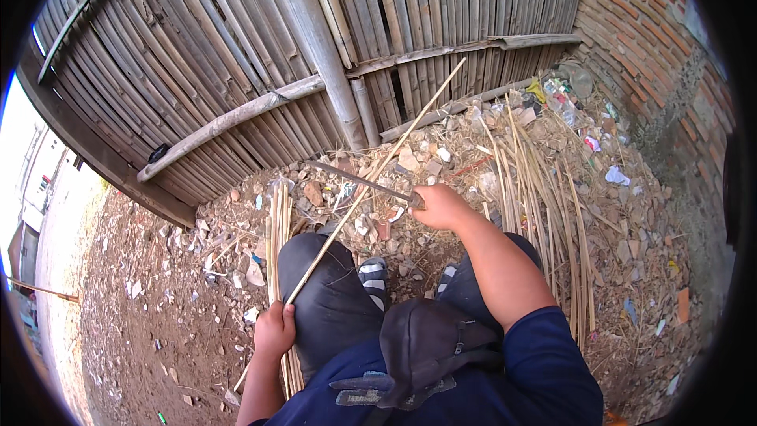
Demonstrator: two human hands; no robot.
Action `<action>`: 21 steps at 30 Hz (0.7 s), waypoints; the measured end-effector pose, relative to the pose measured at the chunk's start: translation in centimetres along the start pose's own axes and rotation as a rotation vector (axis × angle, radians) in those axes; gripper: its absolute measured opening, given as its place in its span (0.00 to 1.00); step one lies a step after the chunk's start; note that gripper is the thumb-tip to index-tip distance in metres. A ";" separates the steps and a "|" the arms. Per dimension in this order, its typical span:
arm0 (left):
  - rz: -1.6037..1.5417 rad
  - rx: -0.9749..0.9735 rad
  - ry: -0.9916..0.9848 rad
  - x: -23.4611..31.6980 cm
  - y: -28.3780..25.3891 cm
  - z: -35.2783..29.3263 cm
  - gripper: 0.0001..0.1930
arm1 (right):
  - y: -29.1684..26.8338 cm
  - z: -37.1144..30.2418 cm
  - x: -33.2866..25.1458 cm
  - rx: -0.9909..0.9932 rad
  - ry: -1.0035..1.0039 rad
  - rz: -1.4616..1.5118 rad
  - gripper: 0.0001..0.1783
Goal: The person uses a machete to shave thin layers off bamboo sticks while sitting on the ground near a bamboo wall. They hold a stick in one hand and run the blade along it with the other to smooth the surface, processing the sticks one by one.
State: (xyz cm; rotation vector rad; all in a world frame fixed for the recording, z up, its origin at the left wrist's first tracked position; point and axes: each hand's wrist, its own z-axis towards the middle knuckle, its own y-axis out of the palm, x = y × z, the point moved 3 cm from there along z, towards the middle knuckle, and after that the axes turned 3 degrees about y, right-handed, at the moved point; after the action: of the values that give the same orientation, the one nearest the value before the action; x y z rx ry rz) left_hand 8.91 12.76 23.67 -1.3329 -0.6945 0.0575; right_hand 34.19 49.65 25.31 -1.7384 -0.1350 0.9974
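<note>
My left hand (pixel 274 329) is closed around the lower part of a long, thin bamboo strip (pixel 410 128) beside my left knee. The strip slants up and to the right, across my thigh and toward the fence. In my right hand (pixel 438 207) is the handle of a long, narrow-bladed knife (pixel 341 173), its tip pointing left. The blade crosses the strip about midway; whether it touches is hard to tell. A bundle of bamboo strips (pixel 278 217) lies along my left leg, and a larger spread of strips (pixel 544 213) lies to my right.
A bamboo fence (pixel 236 55) with a thick pole (pixel 311 28) stands ahead. On the right rises a brick wall (pixel 639 24). Stones, broken brick and litter cover the ground (pixel 181 300). A dark bag (pixel 426 347) hangs at my front, above my sandalled feet.
</note>
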 end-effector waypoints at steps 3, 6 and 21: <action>0.011 -0.009 -0.014 -0.1 0.0 0.0 0.19 | 0.2 -0.3 -0.5 -0.041 0.003 -0.076 0.20; 0.011 -0.012 -0.007 -0.4 0.2 0.0 0.19 | 0.4 -0.1 -0.1 -0.039 0.005 -0.039 0.20; 0.020 0.013 0.016 -0.5 0.2 0.0 0.18 | -0.1 -0.2 -0.4 -0.043 -0.030 -0.038 0.20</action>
State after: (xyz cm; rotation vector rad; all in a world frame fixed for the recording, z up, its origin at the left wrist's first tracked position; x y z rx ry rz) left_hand 8.61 12.58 23.27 -1.3263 -0.6658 0.0671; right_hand 34.09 49.36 25.57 -1.7536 -0.2092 0.9997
